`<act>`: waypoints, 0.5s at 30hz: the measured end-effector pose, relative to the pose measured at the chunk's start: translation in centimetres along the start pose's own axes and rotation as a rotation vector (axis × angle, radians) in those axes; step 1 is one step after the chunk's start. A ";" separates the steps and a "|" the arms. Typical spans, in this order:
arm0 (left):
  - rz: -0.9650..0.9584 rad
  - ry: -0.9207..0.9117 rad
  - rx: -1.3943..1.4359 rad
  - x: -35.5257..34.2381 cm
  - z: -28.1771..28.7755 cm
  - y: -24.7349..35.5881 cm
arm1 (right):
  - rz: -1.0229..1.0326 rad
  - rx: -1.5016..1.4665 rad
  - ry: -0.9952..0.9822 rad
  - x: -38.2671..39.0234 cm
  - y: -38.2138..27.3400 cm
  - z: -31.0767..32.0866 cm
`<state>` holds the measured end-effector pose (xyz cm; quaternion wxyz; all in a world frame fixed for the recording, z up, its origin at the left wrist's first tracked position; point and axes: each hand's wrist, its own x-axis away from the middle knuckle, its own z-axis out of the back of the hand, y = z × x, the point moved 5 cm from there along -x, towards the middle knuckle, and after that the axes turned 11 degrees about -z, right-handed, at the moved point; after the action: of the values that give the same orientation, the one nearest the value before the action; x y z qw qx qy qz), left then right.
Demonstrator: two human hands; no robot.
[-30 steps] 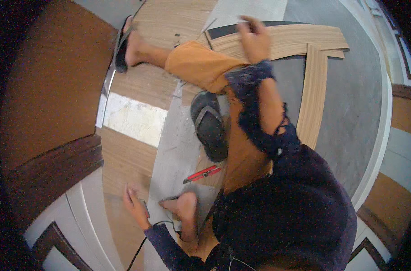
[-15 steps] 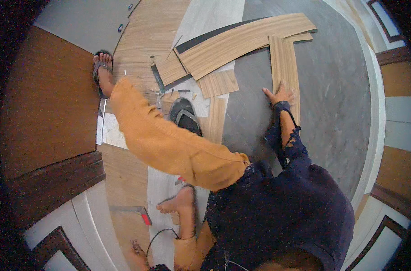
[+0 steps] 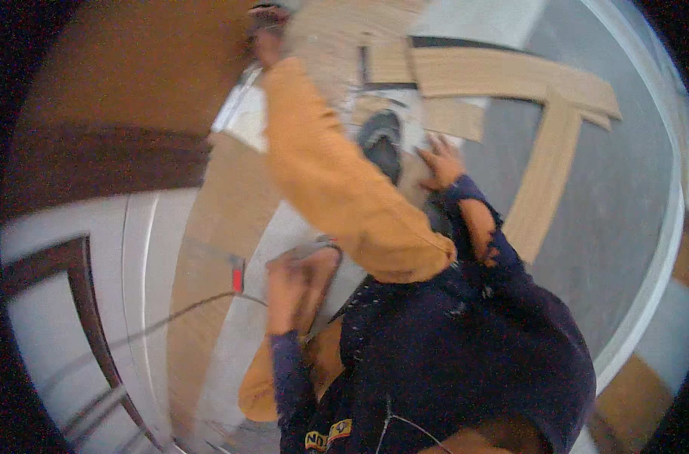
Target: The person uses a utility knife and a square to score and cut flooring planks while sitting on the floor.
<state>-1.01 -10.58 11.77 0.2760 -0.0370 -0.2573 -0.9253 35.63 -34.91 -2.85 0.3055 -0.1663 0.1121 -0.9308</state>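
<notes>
Much of the view is smeared by motion. My left hand is low by my bent leg, up against my bare foot. A greyish thing with a bit of red lies close to its fingers; whether they grip it is unclear. My right hand is open, fingers spread and pressing down on the floor beside a dark flip-flop, where a narrow wood-look piece lies partly under it. A loose wood-look plank stretches over the grey floor to its right. Another long plank lies across the far end.
A short cut piece of plank lies beyond my right hand. A tool with a red end rests on the floor at left, near a dark cable. My outstretched leg in orange trousers crosses the middle. White door panels stand at left.
My right hand has left the loose plank and moved left, beside the flip-flop. My left hand has come up from the bottom edge to my bare foot. The view has turned.
</notes>
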 end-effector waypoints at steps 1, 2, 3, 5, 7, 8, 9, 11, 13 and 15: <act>-0.155 0.005 0.184 -0.7 -3.0 3.5 | -0.007 0.073 -0.096 0.5 -0.5 1.5; -0.187 0.082 0.338 -1.3 -6.5 4.2 | -0.007 0.155 -0.183 1.3 -0.7 2.9; -0.204 0.027 0.284 -2.8 -9.9 5.2 | 0.018 0.243 -0.155 2.0 1.0 2.8; -0.357 0.039 -0.223 -4.3 -16.3 6.5 | 0.097 0.295 -0.073 2.6 2.1 2.6; -0.283 0.180 0.461 -5.2 -21.7 5.6 | 0.132 0.385 -0.166 3.2 3.8 1.0; -0.262 0.242 0.810 -6.1 -22.1 5.6 | 0.103 0.370 -0.206 4.2 5.1 1.0; -0.250 0.324 1.149 -6.7 -21.9 5.6 | 0.130 0.391 -0.205 4.9 5.8 1.6; -0.513 0.271 -0.151 -7.6 -19.3 9.6 | -0.041 0.177 -0.374 7.6 10.1 3.4; -0.462 0.301 0.042 -8.6 -19.3 9.1 | -0.199 0.023 -0.515 10.6 14.1 4.0; -0.380 0.329 0.461 -9.5 -19.5 7.5 | -0.409 -0.044 -0.640 12.1 13.8 7.3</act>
<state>12.37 -20.92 -3.67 0.1374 0.2245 -0.4140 -0.8714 36.54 -53.89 2.49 0.1293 -0.4743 -0.0048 -0.8708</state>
